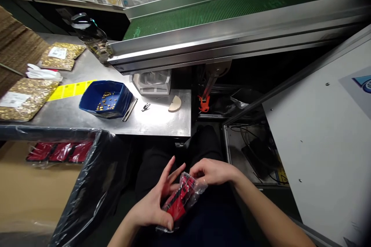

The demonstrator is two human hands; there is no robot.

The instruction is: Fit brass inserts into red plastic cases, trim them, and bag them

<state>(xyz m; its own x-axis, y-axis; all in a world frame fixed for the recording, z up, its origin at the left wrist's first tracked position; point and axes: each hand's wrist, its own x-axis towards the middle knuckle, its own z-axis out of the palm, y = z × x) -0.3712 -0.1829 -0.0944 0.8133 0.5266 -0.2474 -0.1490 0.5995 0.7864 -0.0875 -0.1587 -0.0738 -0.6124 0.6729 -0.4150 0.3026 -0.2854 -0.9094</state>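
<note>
The conveyor (pixel 203 17) crosses the top of the frame, over the counter (pixel 162 123) at upper left. The box (pixel 37 197) fills the lower left, its rim between the red packs (pixel 60 152) and the hands. The red packet (pixel 180 202), lower centre, slants up rightward: the left hand (pixel 153 204) grips its lower left side, thumb across, and the right hand (pixel 213 171) pinches its upper right end.
</note>
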